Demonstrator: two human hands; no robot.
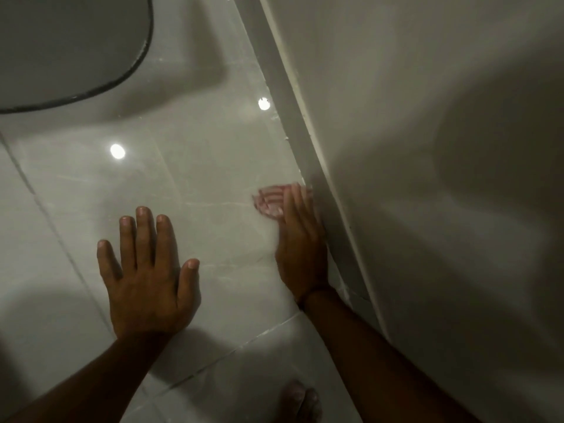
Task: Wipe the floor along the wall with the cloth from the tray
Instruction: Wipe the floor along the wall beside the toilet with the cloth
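Note:
A pink and white striped cloth (269,200) lies on the glossy tiled floor (198,166) right beside the skirting of the wall (412,148). My right hand (300,242) presses down on the cloth with flat fingers and is blurred by motion. Most of the cloth is hidden under those fingers. My left hand (149,273) rests flat on the floor further left, fingers spread, holding nothing. No tray is in view.
A large rounded grey object with a dark rim (70,47) stands at the top left. The pale skirting (302,129) runs diagonally along the wall. A bare foot (300,403) shows at the bottom edge. Ceiling lights reflect off the tiles.

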